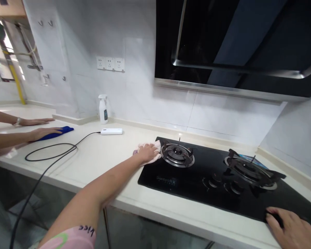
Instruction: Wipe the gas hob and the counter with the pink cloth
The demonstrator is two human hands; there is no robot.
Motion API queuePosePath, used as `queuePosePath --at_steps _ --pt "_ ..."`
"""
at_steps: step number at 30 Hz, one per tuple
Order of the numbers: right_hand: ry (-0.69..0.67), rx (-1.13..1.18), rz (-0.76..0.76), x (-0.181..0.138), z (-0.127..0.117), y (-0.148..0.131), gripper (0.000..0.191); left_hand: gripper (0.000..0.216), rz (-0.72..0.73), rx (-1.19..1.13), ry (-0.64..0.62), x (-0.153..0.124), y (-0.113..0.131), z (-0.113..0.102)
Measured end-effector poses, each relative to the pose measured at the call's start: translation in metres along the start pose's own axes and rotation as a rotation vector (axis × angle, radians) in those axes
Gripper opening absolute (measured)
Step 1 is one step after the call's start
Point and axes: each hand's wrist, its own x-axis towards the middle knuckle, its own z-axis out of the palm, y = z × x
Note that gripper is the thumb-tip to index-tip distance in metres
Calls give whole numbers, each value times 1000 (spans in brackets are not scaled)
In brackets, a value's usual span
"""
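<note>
My left hand (pixel 147 153) presses down on a pale pink cloth (pixel 155 159) at the left edge of the black gas stove (pixel 191 183), close to the left burner (pixel 178 155). The cloth lies partly on the counter and partly on the stove glass. At the lower right, my right hand (pixel 292 226) rests at the stove's front edge. Its thumb and forefinger are apart, with dark stove surface showing between them; the other fingers are partly hidden. The right burner (pixel 248 169) and two control knobs (pixel 224 184) stand between my hands.
At the left, another person's hand (pixel 45 133) is on a blue cloth (pixel 64 130); their other hand (pixel 37 121) lies flat. A white spray bottle (pixel 103 110) stands by the wall. A white power bank (pixel 111 131) trails a black cable (pixel 52 167). A range hood (pixel 233 45) overhangs the stove.
</note>
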Motion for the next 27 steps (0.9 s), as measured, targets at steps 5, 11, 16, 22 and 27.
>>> queuePosePath --at_steps 5,11,16,22,27 --pt "-15 13 42 -3 -6 -16 62 45 38 23 61 -47 8 2" --pt "-38 -2 50 -3 -11 -26 64 40 125 44 149 -114 16 2" --pt "-58 -21 35 -3 -12 -27 64 37 188 55 204 -161 29 -1" --pt "-58 -13 27 -4 -13 -29 63 30 279 68 309 -196 55 -1" --pt "-76 -4 39 -4 -14 -30 64 30 371 118 350 -217 91 6"
